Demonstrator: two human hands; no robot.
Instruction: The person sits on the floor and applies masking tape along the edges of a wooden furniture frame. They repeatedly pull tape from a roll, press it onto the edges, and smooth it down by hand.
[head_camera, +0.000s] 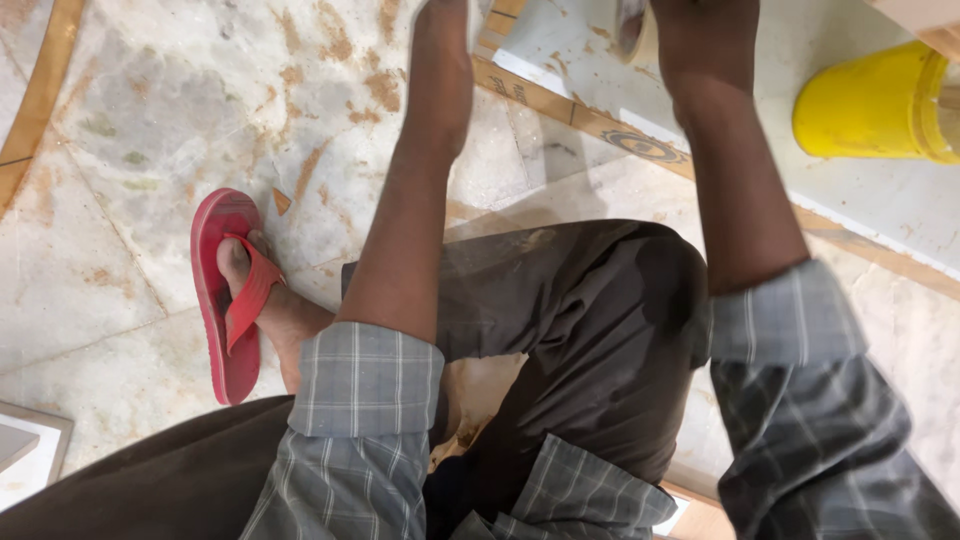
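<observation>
Landmark: the pale rectangular stone tile with the tan patterned border strip, which lay on the floor ahead of my bent knee.

Right hand: my right hand reached up over that tile's near edge and gripped a cream-coloured roll of tape, which sat at the top of view just above the border strip. The fingers were wrapped on the roll, though most of them ran out of view, so I judged the grip from the roll pressed against my palm.

Left hand: my left hand stretched to the tile's left end; its fingers were cut off by the top of the picture, so I cannot tell whether they were spread or closed, or what they touched.

Posture: I crouched with my dark brown trousers pulled over the knee, just below the tile, likely so both arms could reach it at floor level.

Foot: my foot in a red rubber flip-flop was planted well to the left of the tile, flat on the stained marble floor, probably to steady the crouch.

Bucket: a yellow plastic bucket lay tipped on its side to the right of the tile, apart from both hands.
</observation>
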